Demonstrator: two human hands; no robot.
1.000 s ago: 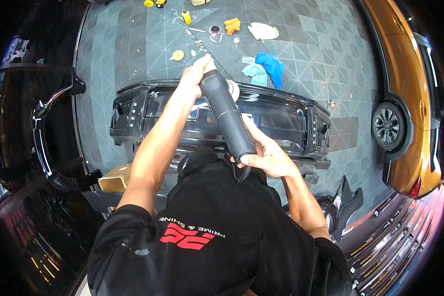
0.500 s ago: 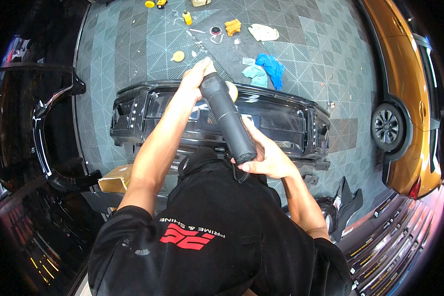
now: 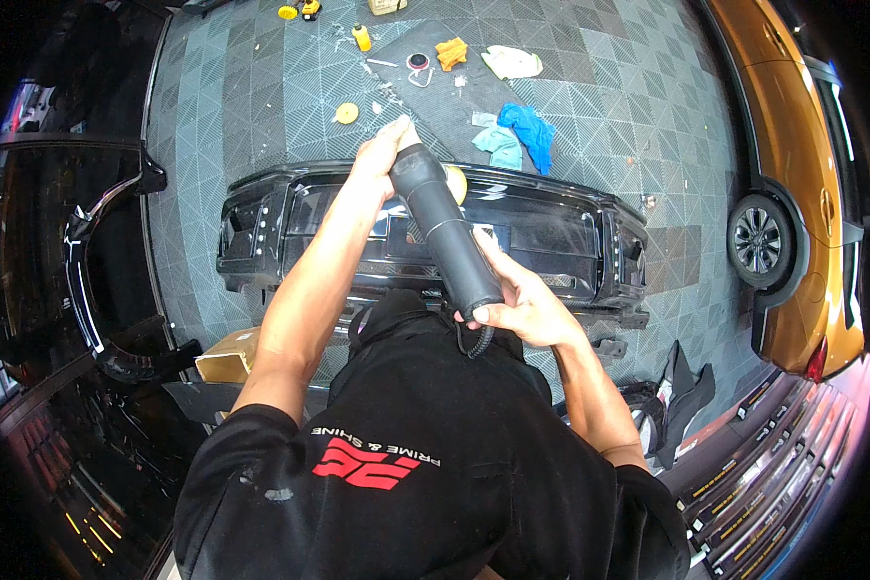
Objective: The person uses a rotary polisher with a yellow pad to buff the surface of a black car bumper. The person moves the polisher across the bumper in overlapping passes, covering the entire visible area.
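Observation:
I hold a black, cylindrical polisher (image 3: 445, 232) slantwise over a glossy black car bumper (image 3: 551, 227). At its far end, my left hand (image 3: 385, 155) is closed around the head. My right hand (image 3: 524, 300) grips the rear end, its thumb lying on the end face and its fingers along the right side. Part of a round yellow pad (image 3: 458, 184) shows past the right edge of the head; the polisher hides the rest. From the rear end hangs a coiled black cord (image 3: 480, 340). The bumper lies across the tiled floor, below my hands.
Beyond the bumper lie blue cloths (image 3: 527, 135), an orange cloth (image 3: 450, 53), a pale cloth (image 3: 512, 63), a yellow bottle (image 3: 362, 39) and a yellow disc (image 3: 346, 113). An orange car (image 3: 793, 126) stands at right. A cardboard box (image 3: 228, 358) sits at lower left.
My right thumb has shifted slightly on the polisher's rear end. The view has moved a little; both hands keep their hold.

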